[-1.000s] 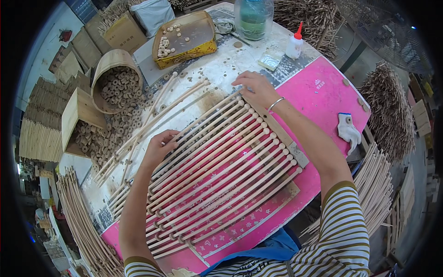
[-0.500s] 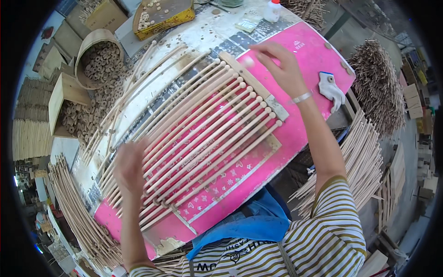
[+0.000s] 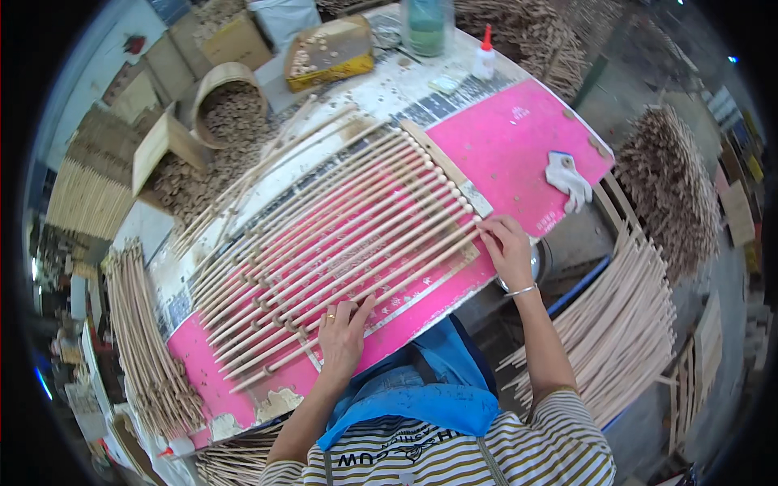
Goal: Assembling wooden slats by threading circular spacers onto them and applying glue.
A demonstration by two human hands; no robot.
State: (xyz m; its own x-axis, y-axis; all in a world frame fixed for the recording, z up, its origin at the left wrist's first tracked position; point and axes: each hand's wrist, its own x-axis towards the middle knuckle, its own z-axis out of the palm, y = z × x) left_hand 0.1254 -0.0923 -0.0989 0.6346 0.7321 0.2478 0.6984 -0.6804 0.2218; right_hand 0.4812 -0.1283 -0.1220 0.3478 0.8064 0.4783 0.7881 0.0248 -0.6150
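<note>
Many thin wooden sticks lie side by side across the pink table board, small balls on their right ends and brown rings near their left ends. Those balls line up along a wooden stop strip. My right hand has its fingertips pinched at the ball end of the nearest stick. Lower on that same stick rests my left hand, fingers apart, fingertips touching the wood. It wears a ring.
A round wooden tub and an angled box spill brown rings at left. Beyond are a yellow tray and a red-capped glue bottle. A white glove lies at right. Stick bundles flank the table.
My left hand has come from over the sticks' left part to the near side. My right hand has dropped from the far end of the strip to the nearest stick. The view has shifted.
</note>
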